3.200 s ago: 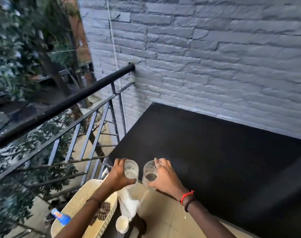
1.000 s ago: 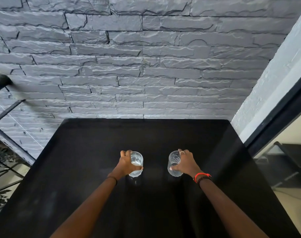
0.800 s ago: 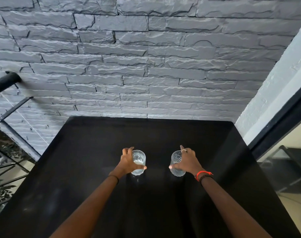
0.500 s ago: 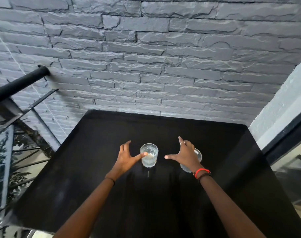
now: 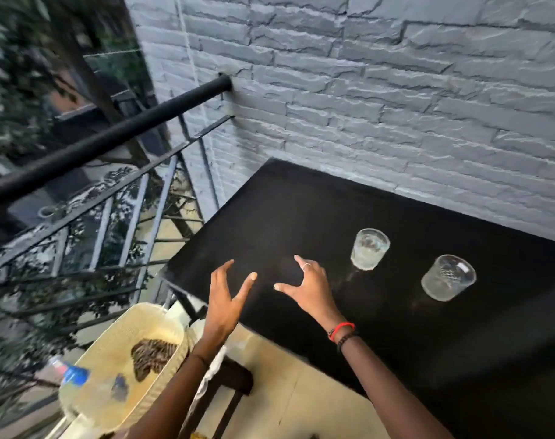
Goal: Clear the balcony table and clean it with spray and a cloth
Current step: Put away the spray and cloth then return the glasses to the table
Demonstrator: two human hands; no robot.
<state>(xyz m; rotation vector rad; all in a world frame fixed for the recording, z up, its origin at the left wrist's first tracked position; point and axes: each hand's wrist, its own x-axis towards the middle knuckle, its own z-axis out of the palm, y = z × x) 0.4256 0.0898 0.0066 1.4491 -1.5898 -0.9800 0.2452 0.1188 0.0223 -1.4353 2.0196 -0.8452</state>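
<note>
Two clear glass tumblers stand upright on the black balcony table [image 5: 301,210]: one glass [image 5: 369,248] holds some pale liquid, the other glass [image 5: 447,277] has a cut pattern and stands to its right. My left hand [image 5: 227,301] hovers over the table's near left corner, fingers spread, holding nothing. My right hand [image 5: 308,288] is also spread and empty, well left of the glasses. A white cloth [image 5: 208,375] hangs below my left forearm.
A woven cream basket chair [image 5: 118,369] with a dark patterned piece sits at lower left; a blue-capped bottle [image 5: 69,373] lies at its edge. A black railing [image 5: 105,141] runs along the left. A grey brick wall [image 5: 396,106] backs the table.
Both hands have let go of the glasses and drawn back to the left. The view has swung left, bringing the railing and basket chair into sight. The glasses stay on the table.
</note>
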